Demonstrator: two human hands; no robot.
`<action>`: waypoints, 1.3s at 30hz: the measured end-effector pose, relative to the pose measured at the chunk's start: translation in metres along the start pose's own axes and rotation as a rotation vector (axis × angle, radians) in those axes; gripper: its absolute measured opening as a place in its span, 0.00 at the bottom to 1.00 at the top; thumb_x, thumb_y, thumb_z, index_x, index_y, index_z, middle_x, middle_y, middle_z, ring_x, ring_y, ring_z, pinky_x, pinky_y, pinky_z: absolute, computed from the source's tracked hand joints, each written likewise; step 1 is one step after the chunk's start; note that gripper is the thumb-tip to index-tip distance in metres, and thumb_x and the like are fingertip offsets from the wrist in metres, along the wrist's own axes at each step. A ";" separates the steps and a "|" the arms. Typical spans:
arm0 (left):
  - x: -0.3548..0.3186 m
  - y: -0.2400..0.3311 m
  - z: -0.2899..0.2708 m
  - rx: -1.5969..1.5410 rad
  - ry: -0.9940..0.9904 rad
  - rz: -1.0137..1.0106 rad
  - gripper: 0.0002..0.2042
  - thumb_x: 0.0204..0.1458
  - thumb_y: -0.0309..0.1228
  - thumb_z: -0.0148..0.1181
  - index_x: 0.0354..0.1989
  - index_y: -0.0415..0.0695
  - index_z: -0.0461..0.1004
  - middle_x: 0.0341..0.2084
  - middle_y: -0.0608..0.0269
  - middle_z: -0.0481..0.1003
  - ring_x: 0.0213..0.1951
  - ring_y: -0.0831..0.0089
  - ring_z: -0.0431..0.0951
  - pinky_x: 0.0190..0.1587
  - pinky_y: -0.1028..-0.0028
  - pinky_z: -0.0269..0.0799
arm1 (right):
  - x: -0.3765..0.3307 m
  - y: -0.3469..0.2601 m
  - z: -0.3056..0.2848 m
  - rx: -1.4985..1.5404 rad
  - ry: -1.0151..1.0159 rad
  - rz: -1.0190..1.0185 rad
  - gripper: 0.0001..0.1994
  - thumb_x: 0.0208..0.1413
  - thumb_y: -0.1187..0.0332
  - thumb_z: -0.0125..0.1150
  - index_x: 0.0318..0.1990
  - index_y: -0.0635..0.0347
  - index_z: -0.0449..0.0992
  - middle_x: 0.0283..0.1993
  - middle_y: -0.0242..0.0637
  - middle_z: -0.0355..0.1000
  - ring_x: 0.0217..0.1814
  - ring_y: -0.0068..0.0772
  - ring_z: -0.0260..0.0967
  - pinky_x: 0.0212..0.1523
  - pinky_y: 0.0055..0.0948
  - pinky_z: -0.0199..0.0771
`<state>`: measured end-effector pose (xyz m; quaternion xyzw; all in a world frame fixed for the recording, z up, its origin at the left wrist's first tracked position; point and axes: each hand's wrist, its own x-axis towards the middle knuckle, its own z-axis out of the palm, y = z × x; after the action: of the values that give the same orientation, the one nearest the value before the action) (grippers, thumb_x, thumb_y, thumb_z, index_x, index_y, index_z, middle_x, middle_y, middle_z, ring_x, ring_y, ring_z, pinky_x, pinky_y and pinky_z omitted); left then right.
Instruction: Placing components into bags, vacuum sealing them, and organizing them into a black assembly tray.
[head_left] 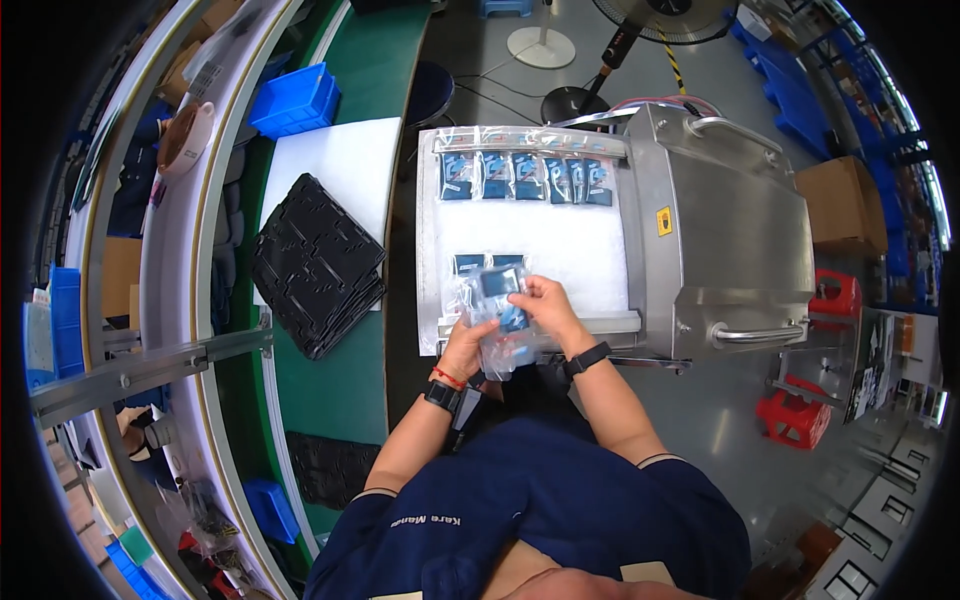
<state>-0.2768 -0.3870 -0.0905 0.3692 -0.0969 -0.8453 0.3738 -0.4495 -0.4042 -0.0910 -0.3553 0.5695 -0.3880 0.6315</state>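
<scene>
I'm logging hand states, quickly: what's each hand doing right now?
Left hand: closed, holding the clear-wrapped blue packet at its lower left.
Right hand: closed on the same packet, thumb on its face.

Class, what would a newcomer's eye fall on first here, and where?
Probably the large, boxy silver-metal machine right of centre. At the middle, the bare left hand and bare right hand hold clear and dark-blue plastic packaging. A stack of flat black plastic trays stands out at left.

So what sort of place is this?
Probably a packing workshop: clear-wrapped blue packets lie in a row beside a big steel machine, and black trays are stacked on a long green bench.
</scene>
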 end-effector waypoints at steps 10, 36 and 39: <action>0.010 0.008 -0.021 0.131 0.100 0.037 0.20 0.45 0.15 0.48 0.50 0.38 0.60 0.38 0.54 0.72 0.36 0.64 0.77 0.36 0.67 0.76 | 0.027 0.045 -0.056 -0.041 0.262 -0.006 0.07 0.47 0.76 0.60 0.34 0.67 0.71 0.29 0.37 0.73 0.28 0.20 0.70 0.29 0.20 0.69; 0.017 0.009 0.002 0.212 0.031 -0.040 0.24 0.45 0.13 0.43 0.54 0.40 0.57 0.42 0.51 0.71 0.43 0.62 0.74 0.43 0.63 0.74 | 0.016 0.041 -0.079 -0.475 0.588 -0.143 0.06 0.41 0.77 0.59 0.25 0.63 0.67 0.20 0.39 0.68 0.24 0.36 0.67 0.27 0.31 0.67; 0.017 0.007 -0.001 0.129 0.061 -0.027 0.23 0.46 0.13 0.44 0.53 0.43 0.58 0.41 0.56 0.71 0.40 0.65 0.75 0.34 0.66 0.77 | 0.016 0.043 -0.074 -0.649 0.664 -0.263 0.07 0.40 0.77 0.60 0.25 0.62 0.67 0.22 0.41 0.68 0.27 0.42 0.68 0.29 0.35 0.68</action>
<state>-0.2796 -0.4040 -0.0969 0.4194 -0.1346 -0.8306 0.3407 -0.5183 -0.4003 -0.1435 -0.4601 0.7822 -0.3592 0.2176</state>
